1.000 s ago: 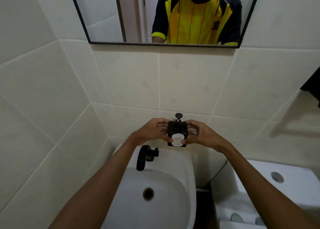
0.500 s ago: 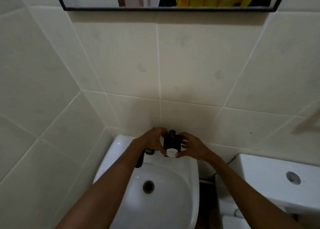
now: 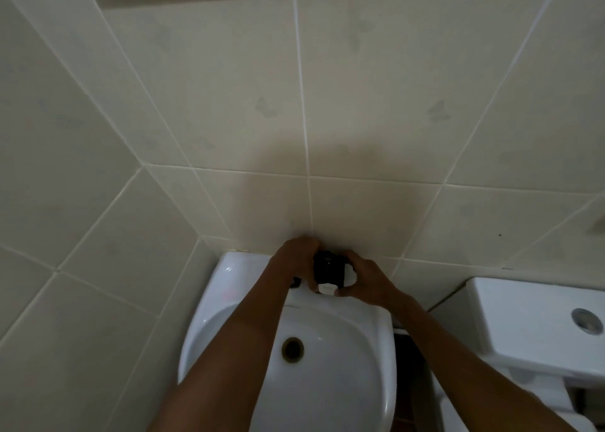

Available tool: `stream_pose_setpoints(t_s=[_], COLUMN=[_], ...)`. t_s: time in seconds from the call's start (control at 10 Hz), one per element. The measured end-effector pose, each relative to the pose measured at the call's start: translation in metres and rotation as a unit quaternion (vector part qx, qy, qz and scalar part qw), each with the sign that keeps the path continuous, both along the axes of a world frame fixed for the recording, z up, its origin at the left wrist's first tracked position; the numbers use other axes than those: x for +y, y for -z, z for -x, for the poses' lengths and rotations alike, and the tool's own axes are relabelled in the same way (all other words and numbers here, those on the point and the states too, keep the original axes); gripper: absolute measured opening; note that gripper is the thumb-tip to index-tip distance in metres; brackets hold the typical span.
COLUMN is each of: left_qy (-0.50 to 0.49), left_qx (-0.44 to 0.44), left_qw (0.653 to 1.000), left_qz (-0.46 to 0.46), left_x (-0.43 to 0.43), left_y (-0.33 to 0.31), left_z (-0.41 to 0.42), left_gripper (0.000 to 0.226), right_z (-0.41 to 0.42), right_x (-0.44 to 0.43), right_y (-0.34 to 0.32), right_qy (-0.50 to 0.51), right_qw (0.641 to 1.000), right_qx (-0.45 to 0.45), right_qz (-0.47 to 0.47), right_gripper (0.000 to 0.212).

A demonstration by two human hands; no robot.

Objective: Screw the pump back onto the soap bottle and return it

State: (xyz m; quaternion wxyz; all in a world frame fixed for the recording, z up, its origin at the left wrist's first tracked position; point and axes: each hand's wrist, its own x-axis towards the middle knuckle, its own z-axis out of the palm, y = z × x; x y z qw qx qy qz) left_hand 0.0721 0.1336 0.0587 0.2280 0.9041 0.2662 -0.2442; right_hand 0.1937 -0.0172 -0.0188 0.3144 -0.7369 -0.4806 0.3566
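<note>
A small black soap bottle (image 3: 328,269) with a white label low on its front is at the back ledge of the white sink (image 3: 212,304), close to the tiled wall. Its black pump is on top and seen from above, so its detail is hard to make out. My left hand (image 3: 296,258) grips the bottle's left side. My right hand (image 3: 365,281) holds its right side, thumb near the label. Whether the bottle rests on the ledge or hovers just above it, I cannot tell.
A black tap (image 3: 295,281) is mostly hidden under my left wrist. The sink's drain (image 3: 292,349) lies below. A white toilet cistern (image 3: 530,327) with a round flush button stands at the right. Tiled walls close in at the back and left.
Both hands have carried the bottle down and back toward the sink's rear ledge. My head has tilted down, so the mirror has almost left the view.
</note>
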Motion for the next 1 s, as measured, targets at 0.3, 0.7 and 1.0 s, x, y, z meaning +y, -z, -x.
stream_pose_setpoints(t_s=[0.3,0.7,1.0], left_qy=[0.019,0.063,0.050], left_qx=[0.061,0.081,0.057], left_qw=[0.998,0.990,0.990], left_qz=[-0.025,-0.098,-0.117], left_x=[0.000,-0.006,-0.015], left_y=[0.005,0.003,0.001], left_z=[-0.005,-0.002,0.006], left_gripper=[0.094,0.090,0.088], right_z=[0.004,0.014,0.027], right_x=[0.003,-0.003,-0.005], right_y=[0.010,0.012,0.016], right_qy=[0.003,0.013,0.050], right_qw=[0.999,0.995,0.988], right_qx=[-0.044,-0.100,-0.137], right_qz=[0.014,0.024,0.054], right_gripper=[0.094,0.091,0.103])
